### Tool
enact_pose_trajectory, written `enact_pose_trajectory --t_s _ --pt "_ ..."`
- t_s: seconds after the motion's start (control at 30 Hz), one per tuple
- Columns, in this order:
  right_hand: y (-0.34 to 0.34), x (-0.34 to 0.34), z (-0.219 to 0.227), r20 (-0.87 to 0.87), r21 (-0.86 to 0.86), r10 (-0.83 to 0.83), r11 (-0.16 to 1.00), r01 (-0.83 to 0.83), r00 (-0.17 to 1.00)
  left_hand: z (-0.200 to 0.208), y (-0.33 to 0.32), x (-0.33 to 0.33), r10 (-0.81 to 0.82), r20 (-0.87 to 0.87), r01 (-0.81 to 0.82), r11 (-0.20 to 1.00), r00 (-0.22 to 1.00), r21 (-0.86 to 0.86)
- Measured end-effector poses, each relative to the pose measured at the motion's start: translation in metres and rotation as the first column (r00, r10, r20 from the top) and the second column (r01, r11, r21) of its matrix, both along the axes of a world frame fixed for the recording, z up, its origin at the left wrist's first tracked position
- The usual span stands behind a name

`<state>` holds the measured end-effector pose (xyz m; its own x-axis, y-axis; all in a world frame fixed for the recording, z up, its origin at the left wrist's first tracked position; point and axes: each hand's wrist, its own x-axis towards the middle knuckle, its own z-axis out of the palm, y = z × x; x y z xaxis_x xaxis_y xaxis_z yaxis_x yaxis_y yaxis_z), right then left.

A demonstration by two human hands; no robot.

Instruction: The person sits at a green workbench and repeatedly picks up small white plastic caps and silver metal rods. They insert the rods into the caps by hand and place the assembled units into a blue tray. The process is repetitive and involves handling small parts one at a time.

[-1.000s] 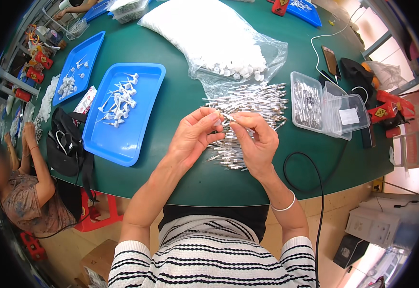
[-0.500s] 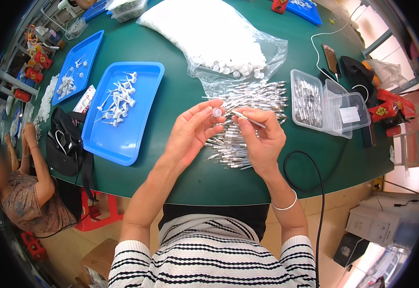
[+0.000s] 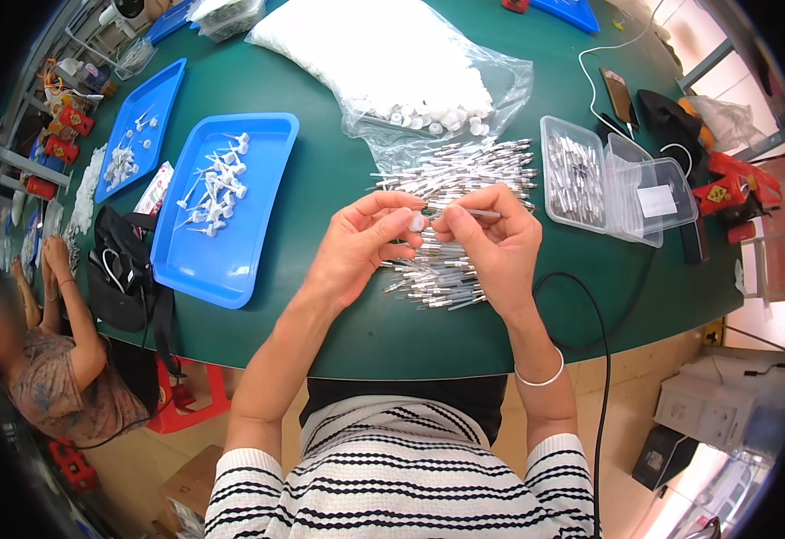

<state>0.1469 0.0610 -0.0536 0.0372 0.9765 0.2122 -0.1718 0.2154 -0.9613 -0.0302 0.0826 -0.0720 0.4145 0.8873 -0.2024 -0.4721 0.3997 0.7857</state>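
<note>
My left hand [image 3: 349, 256] pinches a small white plastic cap [image 3: 416, 221] between thumb and fingertips. In a closed grip, my right hand [image 3: 503, 251] has a thin whitish rod [image 3: 484, 214], lying nearly level; its inner end is hidden by the fingers. Both hands' fingertips are close together, and whether cap and rod touch I cannot tell. Under and behind them spreads a loose pile of thin metal-and-white rods [image 3: 469, 171]. Farther back lies a clear plastic bag of white caps [image 3: 383, 63], its open mouth toward me.
To the left, a blue tray [image 3: 248, 216] holds several capped rods; another blue tray [image 3: 163, 99] stands beyond it. A clear box [image 3: 549, 171] of rods is at the right, near a phone [image 3: 621, 97] and a black cable [image 3: 601, 323]. A co-worker [image 3: 60, 359] sits at left.
My hands have drawn closer together. The cap has turned from facing up to sideways, and the rod has swung from a slant to nearly level, its tip now covered by fingers.
</note>
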Motion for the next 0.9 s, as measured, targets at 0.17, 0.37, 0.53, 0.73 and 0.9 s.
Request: enact_pose_trajectory --t_s 0.17,0.37,0.53,0.73,0.9 --pt "0.003 0.002 -0.001 -0.052 -0.126 0.104 0.986 -0.110 0.993 0.001 -0.004 0.004 0.008 -0.039 -0.005 0.997 0.999 0.083" --pt "0.002 -0.002 -0.001 -0.097 -0.144 0.152 0.976 -0.165 0.984 0.000 -0.005 0.003 0.059 -0.100 -0.045 0.989 0.993 0.137" --pt "0.001 -0.012 -0.010 -0.167 -0.040 0.119 0.991 -0.128 0.979 -0.002 -0.004 0.002 0.088 -0.022 -0.085 0.991 0.996 0.105" --pt "-0.001 -0.016 -0.011 -0.200 0.038 0.038 0.999 -0.031 0.979 0.001 -0.004 0.002 0.065 0.068 -0.064 0.998 0.996 -0.019" --pt "0.000 -0.004 -0.005 0.096 0.243 -0.119 0.966 0.092 0.988 0.001 0.000 -0.003 0.014 0.152 0.006 0.992 0.988 -0.130"
